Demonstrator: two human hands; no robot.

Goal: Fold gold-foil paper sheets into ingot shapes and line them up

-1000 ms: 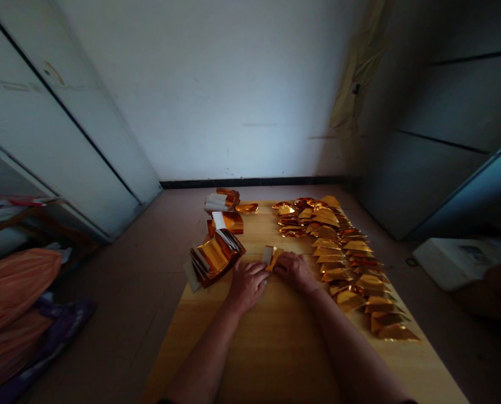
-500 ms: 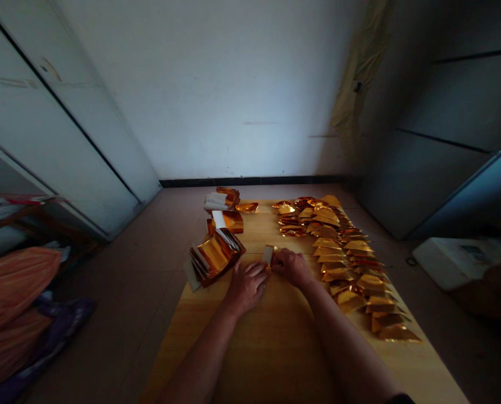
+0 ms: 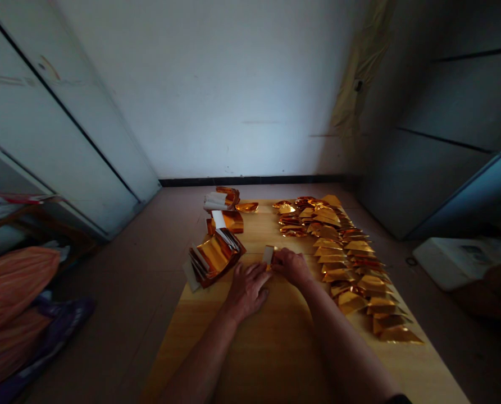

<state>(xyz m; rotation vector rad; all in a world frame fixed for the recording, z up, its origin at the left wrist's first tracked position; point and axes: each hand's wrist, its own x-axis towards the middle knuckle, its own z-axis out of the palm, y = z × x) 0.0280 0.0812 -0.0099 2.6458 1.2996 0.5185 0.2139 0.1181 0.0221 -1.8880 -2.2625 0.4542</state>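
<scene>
A small piece of gold foil paper [image 3: 269,254], its pale back partly showing, lies on the wooden table between my hands. My right hand [image 3: 291,266] grips its right edge with curled fingers. My left hand [image 3: 246,287] rests flat with fingers stretched out, the tips touching the near left side of the paper. Left of it sits a curved stack of gold foil sheets [image 3: 214,255] with pale backs. To the right, rows of folded gold paper pieces [image 3: 332,259] overlap along the table. My fingers hide part of the paper.
Two smaller stacks of foil sheets [image 3: 230,222] and a single folded piece [image 3: 247,207] lie at the far left of the table [image 3: 271,348]. Orange cloth [image 3: 17,286] hangs at left. A white box [image 3: 448,261] stands on the floor at right, and a wall [image 3: 242,101] rises beyond.
My left hand has shifted slightly, its thumb spreading further from the fingers. The right hand still grips the paper in nearly the same place.
</scene>
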